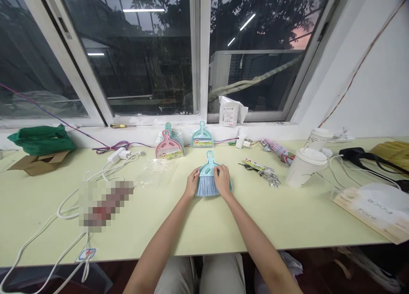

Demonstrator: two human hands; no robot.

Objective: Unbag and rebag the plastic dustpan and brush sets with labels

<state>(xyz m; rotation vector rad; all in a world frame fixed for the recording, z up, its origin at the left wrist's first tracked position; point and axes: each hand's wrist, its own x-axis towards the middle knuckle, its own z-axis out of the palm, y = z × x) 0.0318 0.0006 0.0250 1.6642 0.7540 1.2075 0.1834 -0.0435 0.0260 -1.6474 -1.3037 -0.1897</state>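
A mint-green dustpan (210, 156) lies on the table in front of me, handle pointing away. Nested in it is a hand brush (207, 186) with blue-grey bristles fanned toward me. My left hand (192, 182) grips the set's left edge, fingertips on the rim. From the right, my right hand (223, 180) is closed over the brush head and pan side, its fingers curled on top. Behind stand a wrapped mint set (202, 136) and a stack of wrapped sets with a pink dustpan (166, 147) in front, both with yellow labels.
Clear plastic wrappers (156, 172) lie left of my hands, with white cables (68, 213) beyond. On the right are a bunch of metal keyring-like pieces (271, 175), lidded paper cups (305, 168) and a tissue pack (377, 208). A green bag (41, 139) sits far left.
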